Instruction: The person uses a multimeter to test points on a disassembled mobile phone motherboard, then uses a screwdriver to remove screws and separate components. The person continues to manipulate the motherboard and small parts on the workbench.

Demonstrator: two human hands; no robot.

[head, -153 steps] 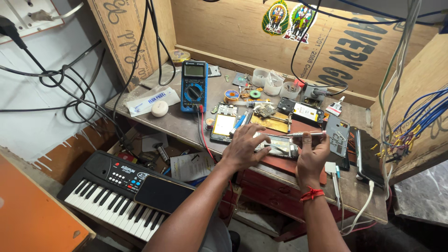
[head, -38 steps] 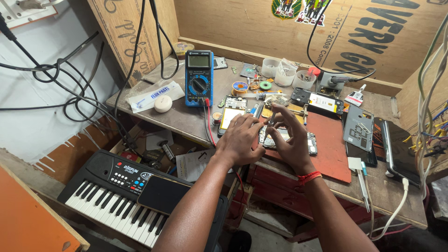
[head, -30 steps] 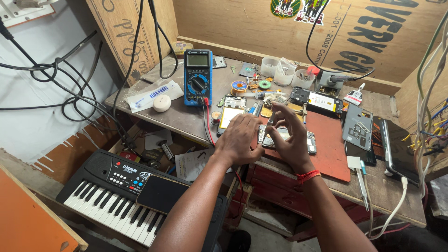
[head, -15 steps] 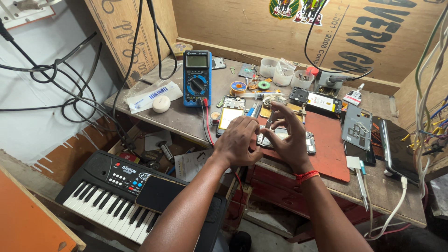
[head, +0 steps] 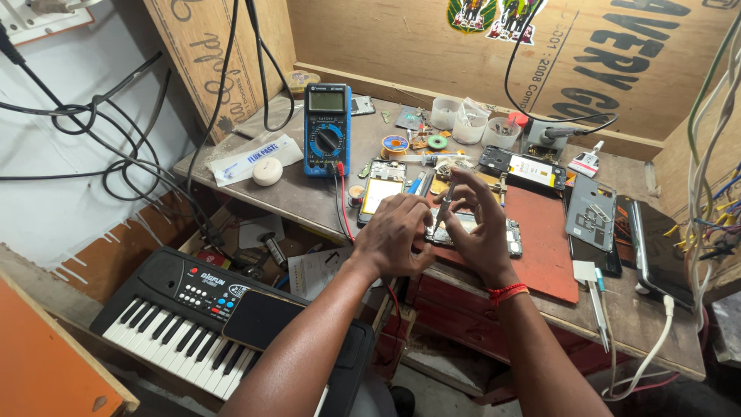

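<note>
A long wooden worktop (head: 309, 205) holds many small parts. A toy keyboard (head: 224, 320) sits below its front edge, and a blue meter (head: 326, 129) stands near the back. By the front edge lies an open phone (head: 471, 232) on a red mat (head: 544, 243). The left hand (head: 397, 235) presses it down – fingers curled. The right hand (head: 482, 224) pinches a thin screwdriver (head: 446, 202), tip on the phone.

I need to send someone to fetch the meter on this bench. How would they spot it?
On the wooden workbench, look at its back left part, left of both hands. The multimeter lies flat there: blue casing, grey screen above a round dial, red and black leads trailing from its lower edge.
</note>
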